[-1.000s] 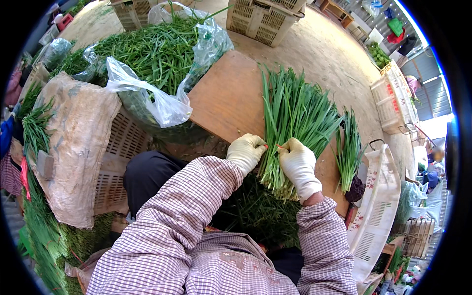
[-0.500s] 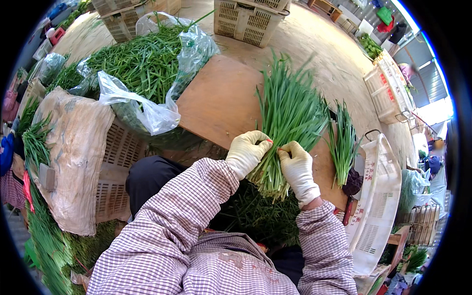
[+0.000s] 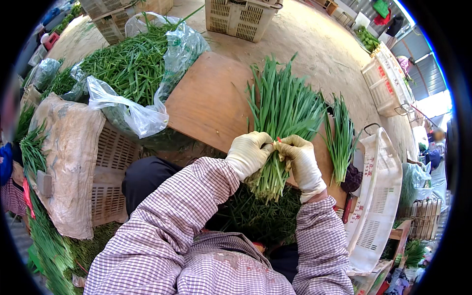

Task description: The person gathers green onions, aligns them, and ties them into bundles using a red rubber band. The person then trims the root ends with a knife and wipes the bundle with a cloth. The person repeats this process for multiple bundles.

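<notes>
A thick bunch of garlic chives (image 3: 283, 105) lies across the board, leaves pointing away and pale cut stems toward me. A thin red tie (image 3: 279, 140) shows on top of the bunch, between my fingertips. My left hand (image 3: 250, 153), in a cream glove, is closed at the left side of the bunch, fingertips pinched at the tie. My right hand (image 3: 301, 160), gloved alike, pinches the tie from the right with bent fingers. The fingertips nearly meet, and part of the tie is hidden. A smaller bunch of chives (image 3: 339, 140) lies to the right.
The brown wooden board (image 3: 211, 93) spreads ahead. An open plastic bag (image 3: 147, 118) of loose greens stands at left, beside a cloth-draped crate (image 3: 115, 157). At right are a white basket (image 3: 376, 201), dark purple bundle (image 3: 352, 179) and red-handled tool (image 3: 347, 209). More crates (image 3: 241, 19) stand beyond.
My hands have come together over the bunch, and the red tie now shows between them. My right hand has turned inward. The whole view has shifted slightly.
</notes>
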The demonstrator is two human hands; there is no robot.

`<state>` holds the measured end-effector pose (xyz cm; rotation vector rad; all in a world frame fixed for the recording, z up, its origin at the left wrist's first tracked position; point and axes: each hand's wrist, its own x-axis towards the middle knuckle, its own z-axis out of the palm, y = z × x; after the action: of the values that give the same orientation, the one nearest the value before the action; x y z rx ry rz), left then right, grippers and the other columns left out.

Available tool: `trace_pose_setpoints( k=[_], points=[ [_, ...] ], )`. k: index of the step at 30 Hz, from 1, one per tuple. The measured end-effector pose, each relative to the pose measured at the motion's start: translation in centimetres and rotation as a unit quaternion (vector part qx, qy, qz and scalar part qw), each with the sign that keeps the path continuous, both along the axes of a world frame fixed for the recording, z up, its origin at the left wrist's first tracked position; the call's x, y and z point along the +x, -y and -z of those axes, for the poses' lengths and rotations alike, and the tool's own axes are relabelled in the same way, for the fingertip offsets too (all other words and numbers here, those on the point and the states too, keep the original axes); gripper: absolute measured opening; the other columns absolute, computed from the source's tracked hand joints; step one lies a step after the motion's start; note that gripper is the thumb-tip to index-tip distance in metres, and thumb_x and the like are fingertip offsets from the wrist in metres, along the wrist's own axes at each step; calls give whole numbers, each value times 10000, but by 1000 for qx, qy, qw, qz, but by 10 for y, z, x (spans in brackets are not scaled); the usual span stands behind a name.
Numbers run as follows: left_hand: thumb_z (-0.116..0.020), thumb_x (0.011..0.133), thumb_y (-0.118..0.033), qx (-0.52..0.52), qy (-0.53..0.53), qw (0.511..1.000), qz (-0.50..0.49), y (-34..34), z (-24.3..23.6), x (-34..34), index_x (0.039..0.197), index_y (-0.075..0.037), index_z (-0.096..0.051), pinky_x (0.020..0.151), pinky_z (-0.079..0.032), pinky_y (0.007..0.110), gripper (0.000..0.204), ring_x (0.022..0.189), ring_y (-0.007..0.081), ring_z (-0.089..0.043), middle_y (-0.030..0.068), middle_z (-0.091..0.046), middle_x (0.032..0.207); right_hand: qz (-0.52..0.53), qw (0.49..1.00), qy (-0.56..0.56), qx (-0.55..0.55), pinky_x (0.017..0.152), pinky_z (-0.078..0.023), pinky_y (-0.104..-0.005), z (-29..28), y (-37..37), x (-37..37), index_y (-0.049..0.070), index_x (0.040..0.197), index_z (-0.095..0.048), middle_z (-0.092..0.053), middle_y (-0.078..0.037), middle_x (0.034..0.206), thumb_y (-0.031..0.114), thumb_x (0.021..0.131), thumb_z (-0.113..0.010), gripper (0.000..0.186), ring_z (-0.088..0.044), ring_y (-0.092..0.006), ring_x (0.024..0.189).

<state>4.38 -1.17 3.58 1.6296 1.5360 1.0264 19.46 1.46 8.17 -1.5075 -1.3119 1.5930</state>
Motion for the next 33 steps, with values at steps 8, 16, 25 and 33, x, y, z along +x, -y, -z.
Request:
trace_pose_setpoints(
  k=[8, 16, 25, 33],
  points=[
    [-635, 865, -149, -210, 258, 940, 79, -10, 10, -24, 1000, -10, -632, 699, -466, 238, 194, 765, 84, -552, 33, -640, 843, -59, 962, 243, 113, 516, -430, -290, 4, -4, -16, -18, 788, -638, -586, -62, 593, 153, 781, -686, 178, -524, -122, 553],
    [-620, 868, -120, -241, 304, 917, 91, -11, 14, -31, 998, -34, -638, 669, -471, 234, 157, 729, 78, -555, 12, -631, 834, -50, 969, 240, -25, 502, -432, -303, -13, -11, -25, -17, 795, -635, -592, -67, 611, 156, 773, -696, 185, -535, -141, 544],
    [-650, 839, -130, -269, 367, 886, 91, -15, 19, -39, 941, -64, -666, 546, -441, 222, 123, 602, 58, -528, -5, -623, 724, -214, 902, 367, 78, 610, -473, -345, -11, -25, -29, 14, 797, -647, -628, -147, 685, 188, 760, -692, 184, -601, -238, 631],
    [-657, 835, -163, -287, 287, 905, 131, -27, 12, -41, 965, -83, -630, 573, -468, 221, 155, 667, 63, -560, -10, -620, 761, -287, 883, 341, 148, 596, -479, -325, -8, -31, -19, 33, 823, -655, -636, -140, 705, 140, 766, -686, 125, -602, -222, 627]
  ],
)
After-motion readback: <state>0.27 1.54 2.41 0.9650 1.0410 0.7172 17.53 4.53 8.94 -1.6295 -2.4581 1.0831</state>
